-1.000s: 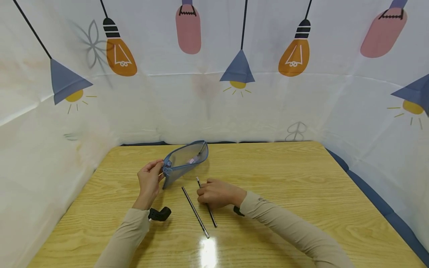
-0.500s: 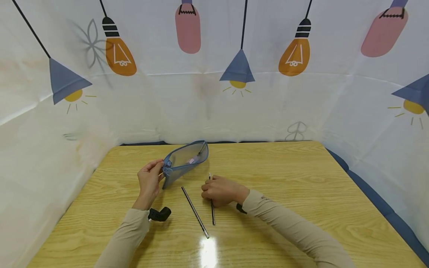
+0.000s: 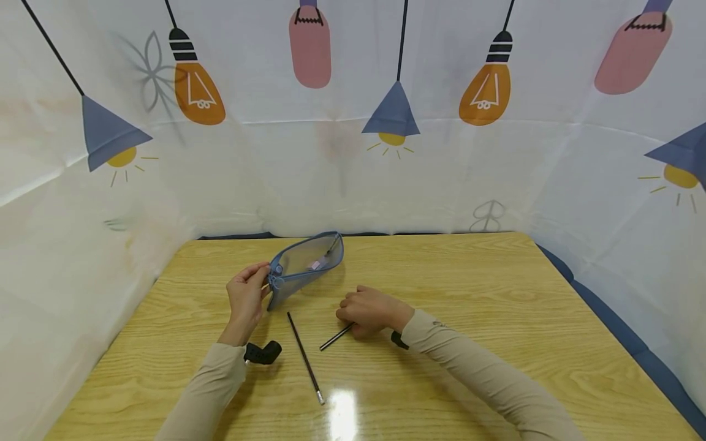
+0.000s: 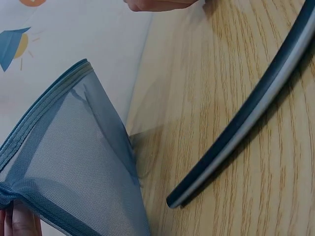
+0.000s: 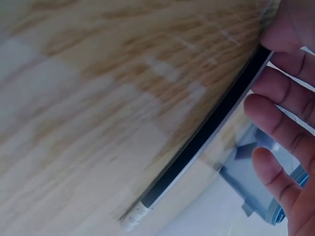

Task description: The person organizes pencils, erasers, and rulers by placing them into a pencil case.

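Note:
My left hand (image 3: 246, 297) pinches the corner of a blue mesh zip pouch (image 3: 292, 286), which stands with its mouth spread wide. Inside it shows a slim pen-like item (image 3: 331, 246) and a small pale pinkish piece (image 3: 316, 265). To the right, low over the table, my right hand (image 3: 368, 311) holds a dark pencil (image 3: 335, 338) by thumb and fingers. The right wrist view shows that pencil (image 5: 206, 132) reaching from the fingertips to a white eraser end. A second dark pencil (image 3: 304, 358) lies between the hands, its eraser end towards me.
The wooden table (image 3: 469, 275) carries everything, with a bright reflection near its front. A white cloth (image 3: 331, 177) printed with lamps and bulbs hangs behind and at both sides. A black wrist camera (image 3: 263, 352) sits on my left wrist.
The pencil in my right hand has turned, its near end swinging left. The loose pencil has shifted left and towards me. My right hand moved slightly right; my left hand stayed put.

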{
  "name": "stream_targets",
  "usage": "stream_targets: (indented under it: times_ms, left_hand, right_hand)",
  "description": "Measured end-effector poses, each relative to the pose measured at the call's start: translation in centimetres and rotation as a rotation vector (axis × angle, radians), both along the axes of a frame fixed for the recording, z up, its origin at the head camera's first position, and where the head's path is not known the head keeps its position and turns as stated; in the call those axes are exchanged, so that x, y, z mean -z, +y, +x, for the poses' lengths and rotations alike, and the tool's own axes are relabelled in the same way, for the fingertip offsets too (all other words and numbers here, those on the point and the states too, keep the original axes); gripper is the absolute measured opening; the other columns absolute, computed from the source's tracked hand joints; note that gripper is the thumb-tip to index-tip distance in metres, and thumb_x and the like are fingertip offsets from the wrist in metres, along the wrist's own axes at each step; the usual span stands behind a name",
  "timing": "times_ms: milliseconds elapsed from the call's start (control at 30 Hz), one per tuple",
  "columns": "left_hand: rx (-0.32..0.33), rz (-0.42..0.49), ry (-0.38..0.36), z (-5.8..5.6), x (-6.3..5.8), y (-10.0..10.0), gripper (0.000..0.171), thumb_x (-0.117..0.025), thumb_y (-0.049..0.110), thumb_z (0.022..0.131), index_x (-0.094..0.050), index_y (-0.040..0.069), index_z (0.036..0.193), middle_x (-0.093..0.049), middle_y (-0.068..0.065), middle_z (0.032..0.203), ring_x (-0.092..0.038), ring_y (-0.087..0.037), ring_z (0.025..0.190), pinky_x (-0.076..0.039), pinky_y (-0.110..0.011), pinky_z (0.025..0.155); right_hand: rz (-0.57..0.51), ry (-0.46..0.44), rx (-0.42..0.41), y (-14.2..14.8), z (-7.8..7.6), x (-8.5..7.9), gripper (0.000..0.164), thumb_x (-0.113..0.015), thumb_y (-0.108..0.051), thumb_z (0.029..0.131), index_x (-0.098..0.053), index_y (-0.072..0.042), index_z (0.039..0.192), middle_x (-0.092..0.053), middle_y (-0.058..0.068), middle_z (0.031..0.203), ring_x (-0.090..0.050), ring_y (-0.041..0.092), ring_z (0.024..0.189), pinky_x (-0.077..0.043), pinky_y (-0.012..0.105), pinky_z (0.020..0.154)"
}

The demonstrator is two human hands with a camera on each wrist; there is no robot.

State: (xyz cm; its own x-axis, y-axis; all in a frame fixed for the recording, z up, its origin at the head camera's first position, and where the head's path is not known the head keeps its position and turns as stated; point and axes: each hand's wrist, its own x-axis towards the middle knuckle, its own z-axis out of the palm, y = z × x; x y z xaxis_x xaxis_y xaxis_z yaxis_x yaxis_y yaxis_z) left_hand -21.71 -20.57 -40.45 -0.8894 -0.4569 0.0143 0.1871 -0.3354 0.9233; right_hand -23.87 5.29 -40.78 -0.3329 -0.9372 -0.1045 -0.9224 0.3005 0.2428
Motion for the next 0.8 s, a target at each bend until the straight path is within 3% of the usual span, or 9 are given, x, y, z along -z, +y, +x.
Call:
stream_targets:
  times_ms: [133,333,567,800]
  left_hand:
    - [-0.001,-0.02,-0.007,0.0,0.0,0.0,0.007,-0.066,0.001,0.091,-0.072,0.001,0.093,-0.07,-0.003,0.074,-0.066,-0.01,0.064,-0.054,-0.021,0.055]
    - [-0.004,-0.035,-0.004,-0.1,0.0,0.0,0.021,-0.065,0.001,0.091,-0.064,-0.013,0.107,-0.07,-0.003,0.074,-0.066,-0.009,0.064,-0.054,-0.021,0.054]
    - [0.014,-0.032,-0.005,0.0,-0.1,0.0,0.024,-0.066,0.001,0.091,-0.063,-0.014,0.109,-0.07,-0.003,0.074,-0.066,-0.009,0.064,-0.054,-0.021,0.054]
    - [0.02,-0.04,-0.007,0.1,-0.1,-0.1,0.025,-0.066,0.002,0.091,-0.063,-0.014,0.11,-0.07,-0.003,0.074,-0.066,-0.009,0.063,-0.053,-0.021,0.054]
  right_hand:
    - [0.01,-0.015,0.014,0.0,-0.2,0.0,0.018,-0.071,-0.022,0.084,-0.054,-0.023,0.077,-0.048,-0.012,0.072,-0.046,0.006,0.066,-0.031,0.027,0.061]
    - [0.0,-0.038,0.023,0.2,-0.3,-0.1,0.021,-0.073,-0.02,0.083,-0.054,-0.023,0.075,-0.048,-0.012,0.071,-0.043,0.004,0.062,-0.033,0.026,0.06]
    - [-0.083,-0.121,0.049,0.6,-0.3,0.1,0.021,-0.069,-0.012,0.084,-0.051,-0.02,0.076,-0.044,-0.01,0.072,-0.036,0.004,0.06,-0.031,0.021,0.051]
    - [-0.173,-0.153,0.027,1.1,-0.5,-0.2,0.02,-0.068,-0.007,0.081,-0.052,-0.019,0.08,-0.049,-0.009,0.076,-0.044,0.005,0.067,-0.033,0.021,0.052]
